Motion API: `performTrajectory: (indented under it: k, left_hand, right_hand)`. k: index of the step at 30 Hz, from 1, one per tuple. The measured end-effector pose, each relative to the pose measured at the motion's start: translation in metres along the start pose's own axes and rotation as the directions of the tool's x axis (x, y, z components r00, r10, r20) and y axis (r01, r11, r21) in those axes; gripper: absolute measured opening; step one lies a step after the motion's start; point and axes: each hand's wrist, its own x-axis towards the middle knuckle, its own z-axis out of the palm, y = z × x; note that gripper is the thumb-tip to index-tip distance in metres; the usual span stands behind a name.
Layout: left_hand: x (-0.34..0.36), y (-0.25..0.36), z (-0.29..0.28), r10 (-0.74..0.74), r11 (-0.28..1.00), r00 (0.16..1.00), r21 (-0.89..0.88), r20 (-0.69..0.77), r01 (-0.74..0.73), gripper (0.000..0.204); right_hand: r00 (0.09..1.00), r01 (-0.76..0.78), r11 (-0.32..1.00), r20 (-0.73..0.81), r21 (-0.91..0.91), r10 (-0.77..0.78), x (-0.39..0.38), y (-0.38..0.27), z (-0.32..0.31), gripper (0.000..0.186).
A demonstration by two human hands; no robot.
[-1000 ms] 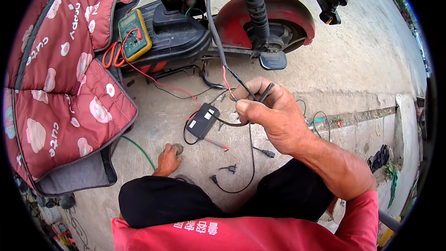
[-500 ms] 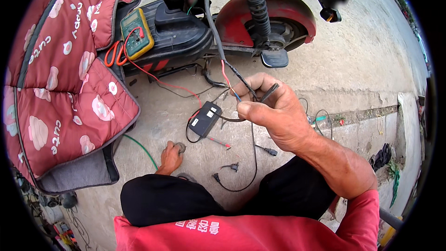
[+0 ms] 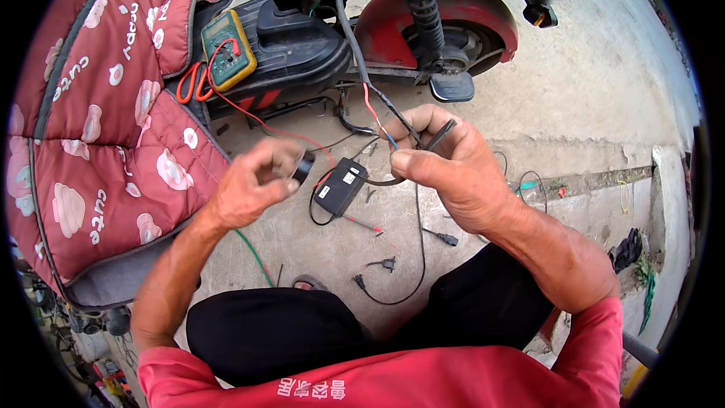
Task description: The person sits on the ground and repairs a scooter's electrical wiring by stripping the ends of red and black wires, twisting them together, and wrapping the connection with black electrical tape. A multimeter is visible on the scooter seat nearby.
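Note:
My right hand (image 3: 453,162) pinches several wires between thumb and fingers. They come out of a grey-black cable (image 3: 351,38) hanging from above; a red wire (image 3: 370,102) and a blue end (image 3: 391,142) show beside the dark strands. A black cord leads from these fingers towards a black charger box (image 3: 341,187) on the ground. To the left, my left hand (image 3: 253,181) is raised, slightly blurred, with its fingers closed around a small dark round thing, seemingly a roll of black tape (image 3: 304,168). Part of the roll is hidden by the fingers.
An electric scooter (image 3: 302,45) stands in front, with a yellow-green multimeter (image 3: 229,49) on its footboard. A red quilted cover (image 3: 106,143) hangs at left. Cords with black plugs (image 3: 445,238) and a red-tipped probe (image 3: 366,225) lie on the concrete.
My left hand has lifted from the ground near my knee, bringing the dark roll up towards the wires. The right hand keeps its pinch on the wires. The view has shifted slightly.

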Motion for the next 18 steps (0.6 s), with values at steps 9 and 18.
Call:
performTrajectory:
  k: [9,18]
  left_hand:
    - [0.041,0.067,0.033,0.372,0.928,0.921,-0.013,0.113,-0.373,0.017]
    - [0.032,0.063,0.041,0.395,0.914,0.911,0.051,0.121,-0.403,0.019]
  right_hand:
    - [0.994,0.04,0.999,-0.101,-0.003,-0.04,-0.012,-0.013,-0.006,0.031]
    - [0.99,0.029,0.999,-0.135,-0.035,-0.034,-0.018,-0.015,0.002,0.031]
